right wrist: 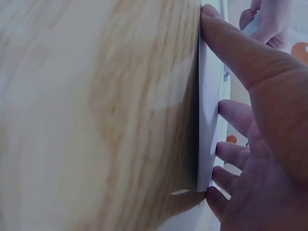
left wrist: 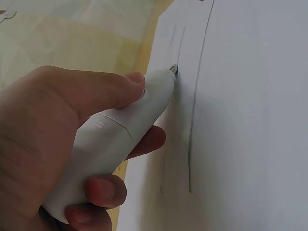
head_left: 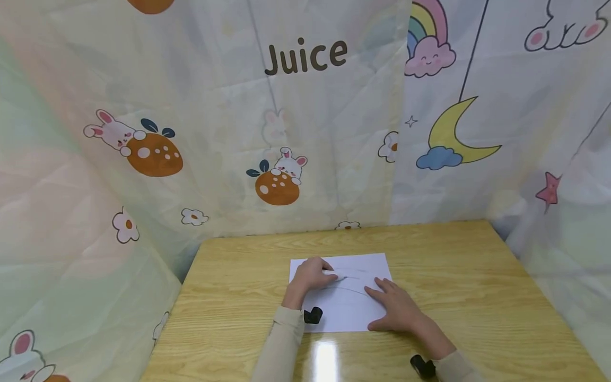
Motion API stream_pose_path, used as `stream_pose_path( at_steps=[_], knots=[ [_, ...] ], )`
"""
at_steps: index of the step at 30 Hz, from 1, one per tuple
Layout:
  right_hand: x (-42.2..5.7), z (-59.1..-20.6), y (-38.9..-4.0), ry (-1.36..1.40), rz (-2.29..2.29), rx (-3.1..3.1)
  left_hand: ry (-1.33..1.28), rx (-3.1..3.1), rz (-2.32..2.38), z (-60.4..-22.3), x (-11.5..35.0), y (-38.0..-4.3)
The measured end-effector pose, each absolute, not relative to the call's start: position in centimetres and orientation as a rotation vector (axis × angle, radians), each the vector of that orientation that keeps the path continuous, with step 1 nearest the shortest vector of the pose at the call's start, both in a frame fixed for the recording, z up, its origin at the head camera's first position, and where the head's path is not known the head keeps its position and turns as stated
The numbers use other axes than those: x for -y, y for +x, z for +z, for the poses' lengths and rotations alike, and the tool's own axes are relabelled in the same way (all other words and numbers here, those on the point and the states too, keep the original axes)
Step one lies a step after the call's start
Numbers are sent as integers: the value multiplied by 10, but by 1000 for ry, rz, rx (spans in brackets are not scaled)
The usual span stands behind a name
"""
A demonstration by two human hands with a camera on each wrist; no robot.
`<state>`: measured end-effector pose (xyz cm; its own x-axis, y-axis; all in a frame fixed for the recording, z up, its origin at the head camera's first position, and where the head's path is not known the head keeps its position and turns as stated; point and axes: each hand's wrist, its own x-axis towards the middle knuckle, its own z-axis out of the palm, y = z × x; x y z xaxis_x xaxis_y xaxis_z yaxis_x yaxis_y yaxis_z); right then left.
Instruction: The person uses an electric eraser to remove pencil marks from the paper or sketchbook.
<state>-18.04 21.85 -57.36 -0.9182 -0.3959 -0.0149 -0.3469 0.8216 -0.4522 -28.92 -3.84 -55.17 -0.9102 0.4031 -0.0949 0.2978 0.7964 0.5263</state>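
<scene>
My left hand (head_left: 309,277) grips a thick white pen-shaped electric eraser (left wrist: 110,130), thumb on one side and fingers curled beneath. Its metal tip meets the sheet of white paper (head_left: 341,317), close to thin grey lines (left wrist: 195,103) drawn across it. Small dark specks lie on the paper beside the tool in the left wrist view. On the paper's right side, my right hand (head_left: 398,307) rests with fingers spread and the thumb at the near edge. In the right wrist view its fingertips (right wrist: 231,113) touch the sheet, and the paper's edge (right wrist: 207,110) runs along the wood.
The paper lies on a light wooden table (head_left: 238,297). A printed cloth (head_left: 329,122) hangs behind the table's far edge and along both sides. Black wrist-worn pieces (head_left: 313,315) show near both wrists.
</scene>
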Motion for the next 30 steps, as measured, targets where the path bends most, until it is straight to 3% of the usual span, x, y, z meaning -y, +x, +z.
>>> stream_pose_path(
  at_steps=[30],
  knots=[
    [-220, -578, -182, -614, -677, -2902, 548, -2794, 726, -547, 32, -289]
  ],
)
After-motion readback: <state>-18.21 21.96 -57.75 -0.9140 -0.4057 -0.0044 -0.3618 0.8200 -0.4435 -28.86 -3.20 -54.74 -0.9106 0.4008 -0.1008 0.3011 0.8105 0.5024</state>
